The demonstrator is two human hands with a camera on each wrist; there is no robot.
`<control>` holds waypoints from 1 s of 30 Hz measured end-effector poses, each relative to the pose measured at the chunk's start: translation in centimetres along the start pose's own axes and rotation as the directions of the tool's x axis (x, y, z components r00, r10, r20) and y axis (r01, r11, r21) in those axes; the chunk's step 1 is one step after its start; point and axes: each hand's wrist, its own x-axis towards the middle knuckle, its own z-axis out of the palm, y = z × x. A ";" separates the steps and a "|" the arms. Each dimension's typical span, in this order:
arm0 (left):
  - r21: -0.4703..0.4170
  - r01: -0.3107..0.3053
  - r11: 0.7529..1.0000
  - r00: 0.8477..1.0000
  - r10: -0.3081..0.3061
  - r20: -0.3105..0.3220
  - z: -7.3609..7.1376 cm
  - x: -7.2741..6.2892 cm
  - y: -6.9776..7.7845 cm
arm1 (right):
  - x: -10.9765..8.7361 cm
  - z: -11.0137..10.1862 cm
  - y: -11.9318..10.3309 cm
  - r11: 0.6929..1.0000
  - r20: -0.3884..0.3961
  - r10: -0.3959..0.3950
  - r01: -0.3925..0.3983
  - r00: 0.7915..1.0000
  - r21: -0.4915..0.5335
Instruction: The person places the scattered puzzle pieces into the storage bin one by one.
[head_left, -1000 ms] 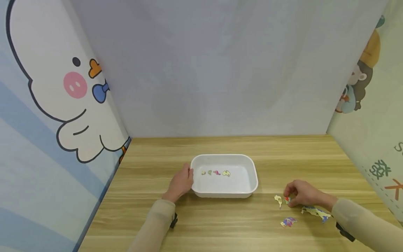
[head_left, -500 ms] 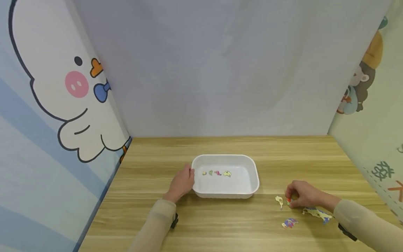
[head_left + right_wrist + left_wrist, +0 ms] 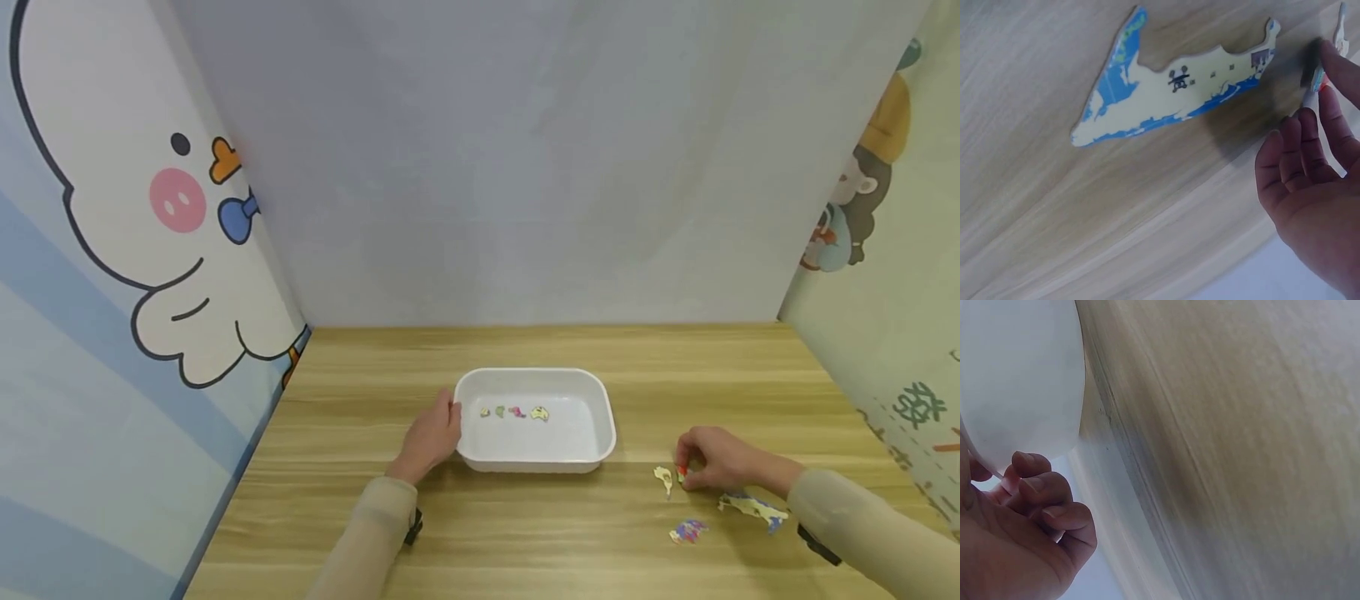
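My left hand [image 3: 429, 437] grips the left rim of a white rectangular tray [image 3: 573, 437]; in the left wrist view its fingers [image 3: 1054, 487] curl at the tray's edge. At the right, my right hand [image 3: 718, 460] pinches a small red and green puzzle piece [image 3: 682, 473] between thumb and fingers, low over the wooden table. A pale yellow puzzle piece [image 3: 663, 479] lies just left of that hand. Nearer to me is a purple and blue piece [image 3: 687, 531]. A long cream and blue piece [image 3: 1179, 90] lies flat beside the right wrist.
Several small flat pieces [image 3: 539, 413] lie in a row on the tray's floor. The wood-grain table [image 3: 525, 542] meets a grey curtain [image 3: 525, 208] at the back. Printed cloth walls [image 3: 97, 208] stand on the left and right sides.
The red and green piece has tilted between my right fingers and shows more of its edge now. My left hand and the tray stay in place.
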 end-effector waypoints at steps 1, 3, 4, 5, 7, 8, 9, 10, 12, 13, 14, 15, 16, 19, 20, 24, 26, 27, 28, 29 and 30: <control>0.005 0.000 1.000 1.000 0.000 -0.002 0.0 0.0 0.0 | 0.1 -0.1 -0.1 1.000 0.000 0.000 0.000 1.000 -0.003; 0.002 -0.001 1.000 1.000 0.001 0.003 -0.1 0.0 0.1 | 0.1 -0.3 -0.2 1.000 -0.005 0.000 0.000 1.000 -0.016; 0.004 -0.003 1.000 1.000 0.003 0.006 -0.1 0.0 0.1 | 0.1 -0.4 -0.3 1.000 -0.009 0.004 -0.004 1.000 -0.020; 0.001 -0.004 1.000 1.000 0.004 0.010 -0.1 0.0 0.2 | 0.2 -0.4 -0.3 1.000 -0.014 0.007 -0.008 1.000 -0.026; 0.001 -0.003 1.000 1.000 0.003 0.014 -0.1 0.0 0.2 | 0.2 -0.6 -0.4 1.000 -0.022 0.009 -0.009 1.000 -0.024; -0.003 -0.002 1.000 1.000 0.002 0.014 -0.1 0.0 0.3 | 0.3 -0.7 -0.4 1.000 -0.024 0.013 -0.013 1.000 -0.026; -0.002 0.000 1.000 1.000 0.000 0.012 -0.1 0.0 0.3 | 0.3 -0.8 -0.4 0.999 -0.024 0.018 -0.018 1.000 -0.027; -0.004 0.002 1.000 1.000 -0.001 0.012 -0.2 0.0 0.3 | 0.4 -0.9 -0.4 0.999 -0.025 0.019 -0.020 0.999 -0.029; -0.003 0.001 1.000 1.000 -0.001 0.010 -0.2 0.0 0.3 | 0.6 -1.2 -0.4 0.999 -0.020 0.022 -0.022 1.000 -0.027; -0.001 0.001 1.000 1.000 -0.001 0.008 -0.2 0.0 0.2 | 0.7 -1.3 -0.4 0.999 -0.013 0.029 -0.029 1.000 -0.027; -0.001 0.000 1.000 1.000 0.000 0.008 -0.2 0.0 0.1 | 0.7 -1.4 -0.4 0.999 -0.008 0.035 -0.035 0.999 -0.027; -0.001 -0.001 1.000 1.000 0.001 0.008 -0.2 0.0 0.1 | 0.8 -1.4 -0.4 0.999 -0.005 0.036 -0.037 0.999 -0.024; 0.002 -0.004 1.000 1.000 0.004 0.004 -0.2 0.0 0.0 | 0.9 -1.5 -0.4 0.999 -0.004 0.038 -0.038 0.999 -0.021; 0.005 -0.011 1.000 1.000 0.011 -0.003 -0.1 0.0 0.0 | 0.9 -1.6 -0.5 0.999 0.003 0.043 -0.043 0.999 0.008; 0.007 -0.011 1.000 1.000 0.011 -0.005 0.0 0.0 0.0 | 0.9 -1.7 -0.6 0.999 -0.002 0.036 -0.036 0.999 0.010; 0.009 -0.006 1.000 1.000 0.006 -0.009 0.1 0.0 -0.1 | 1.4 -2.0 -0.7 1.000 -0.020 -0.008 0.008 1.000 0.017; 0.009 -0.005 1.000 1.000 0.005 -0.009 0.0 0.0 -0.1 | 1.8 -2.3 -0.8 0.999 -0.030 -0.031 0.031 0.999 0.012; 0.007 -0.002 1.000 1.000 0.002 -0.006 0.0 0.0 0.0 | 2.0 -2.4 -0.9 0.999 -0.028 -0.036 0.036 0.999 0.013; 0.006 0.000 1.000 1.000 0.000 -0.005 -0.1 0.0 0.0 | 2.2 -2.6 -1.1 0.999 -0.027 -0.035 0.035 0.999 0.011; 0.003 0.000 1.000 1.000 0.000 -0.004 -0.1 0.1 0.0 | 2.4 -2.8 -1.3 0.999 -0.030 -0.037 0.037 0.999 0.007; 0.001 0.000 1.000 1.000 0.000 -0.003 -0.2 0.1 0.1 | 2.7 -3.0 -1.5 0.999 -0.033 -0.044 0.044 0.998 0.005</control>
